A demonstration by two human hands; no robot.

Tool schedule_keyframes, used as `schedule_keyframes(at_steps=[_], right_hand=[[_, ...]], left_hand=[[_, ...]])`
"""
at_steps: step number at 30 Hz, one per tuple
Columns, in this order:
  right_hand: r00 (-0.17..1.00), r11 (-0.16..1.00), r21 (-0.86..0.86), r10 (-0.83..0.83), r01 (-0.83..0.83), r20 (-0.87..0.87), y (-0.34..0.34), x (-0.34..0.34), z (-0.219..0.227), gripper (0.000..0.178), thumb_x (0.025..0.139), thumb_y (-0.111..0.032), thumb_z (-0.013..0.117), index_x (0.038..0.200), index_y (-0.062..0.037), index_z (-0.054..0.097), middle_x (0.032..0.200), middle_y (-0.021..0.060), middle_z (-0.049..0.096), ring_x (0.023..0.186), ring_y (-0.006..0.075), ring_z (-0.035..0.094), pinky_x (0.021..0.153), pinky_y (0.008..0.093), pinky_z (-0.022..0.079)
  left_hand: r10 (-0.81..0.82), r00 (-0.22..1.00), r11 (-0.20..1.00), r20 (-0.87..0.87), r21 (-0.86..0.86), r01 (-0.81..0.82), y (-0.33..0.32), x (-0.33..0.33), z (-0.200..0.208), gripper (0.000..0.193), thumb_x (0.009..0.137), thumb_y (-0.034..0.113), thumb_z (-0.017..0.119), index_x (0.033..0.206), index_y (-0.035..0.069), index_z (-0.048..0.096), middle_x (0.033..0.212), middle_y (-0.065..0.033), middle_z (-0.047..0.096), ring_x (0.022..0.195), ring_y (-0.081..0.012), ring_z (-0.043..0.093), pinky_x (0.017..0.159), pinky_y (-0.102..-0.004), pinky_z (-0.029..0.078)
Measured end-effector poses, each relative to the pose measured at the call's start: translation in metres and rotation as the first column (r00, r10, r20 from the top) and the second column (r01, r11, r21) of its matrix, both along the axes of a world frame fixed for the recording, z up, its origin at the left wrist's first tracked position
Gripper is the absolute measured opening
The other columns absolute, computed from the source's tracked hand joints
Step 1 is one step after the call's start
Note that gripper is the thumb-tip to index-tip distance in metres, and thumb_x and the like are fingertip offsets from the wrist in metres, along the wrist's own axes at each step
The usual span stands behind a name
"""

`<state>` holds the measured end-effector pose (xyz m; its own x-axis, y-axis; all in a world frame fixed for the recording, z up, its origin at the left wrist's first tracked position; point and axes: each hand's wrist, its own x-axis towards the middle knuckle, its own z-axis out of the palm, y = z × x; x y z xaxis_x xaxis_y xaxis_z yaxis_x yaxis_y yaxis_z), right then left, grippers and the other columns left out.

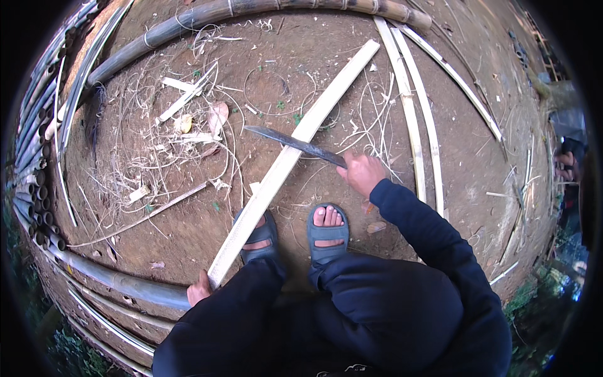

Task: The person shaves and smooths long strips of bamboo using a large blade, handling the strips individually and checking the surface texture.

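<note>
My left hand (200,289) is closed round the near end of a long pale split bamboo strip (286,161), which slants away from me to the upper right. In my right hand (362,173) is a machete (286,139), its handle hidden by my fingers. The dark blade lies across the strip near its middle and points left. Whether the blade touches the strip or cuts into it, I cannot tell. My feet in dark sandals (328,251) stand on the dirt close to the strip's near half.
Thin shavings and offcuts (182,103) litter the ground at left. A thick bamboo pole (213,11) lies across the far side, with split strips (407,107) at right. Bamboo tubes (39,207) are stacked at far left; another pole (125,281) lies near left.
</note>
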<state>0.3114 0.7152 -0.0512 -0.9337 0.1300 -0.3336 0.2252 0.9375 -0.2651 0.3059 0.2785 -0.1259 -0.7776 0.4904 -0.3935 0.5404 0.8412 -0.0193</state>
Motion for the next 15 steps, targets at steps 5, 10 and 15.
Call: schedule_keyframes(at_steps=[5, 10, 15], right_hand=[[0.945, 0.936, -0.139, 0.309, -0.322, -0.108, -0.074, 0.026, 0.016, 0.036, 0.087, -0.033, 0.069, 0.090, -0.0004, 0.055, 0.067, 0.0162, 0.066, 0.063, 0.0319, 0.070, 0.057, 0.0427, 0.057], [1.000, 1.000, 0.005, -0.011, 0.011, 0.008, -0.029, -0.001, 0.014, 0.033, 0.088, -0.032, 0.068, 0.091, -0.0017, 0.057, 0.064, 0.0154, 0.065, 0.059, 0.0308, 0.069, 0.054, 0.0427, 0.056], [0.996, 0.991, -0.092, 0.093, -0.093, 0.000, -0.045, 0.001, 0.024, 0.030, 0.091, -0.029, 0.061, 0.092, 0.0014, 0.057, 0.067, 0.0184, 0.066, 0.061, 0.0348, 0.069, 0.057, 0.0445, 0.057]], left_hand=[[-0.144, 0.946, 0.987, -0.291, -0.111, 0.116, 0.013, 0.002, -0.045, 0.061, 0.074, 0.047, 0.072, 0.115, 0.005, 0.053, 0.099, -0.0231, 0.062, 0.093, -0.0400, 0.063, 0.077, -0.0470, 0.048], [-0.165, 0.894, 0.981, -0.416, -0.163, 0.106, 0.019, 0.012, -0.061, 0.063, 0.074, 0.047, 0.071, 0.117, 0.005, 0.051, 0.102, -0.0227, 0.061, 0.096, -0.0399, 0.061, 0.080, -0.0468, 0.047], [-0.185, 0.859, 0.979, -0.478, -0.161, 0.121, 0.026, 0.016, -0.073, 0.065, 0.075, 0.048, 0.070, 0.119, 0.005, 0.049, 0.106, -0.0224, 0.059, 0.099, -0.0398, 0.059, 0.082, -0.0465, 0.046]])
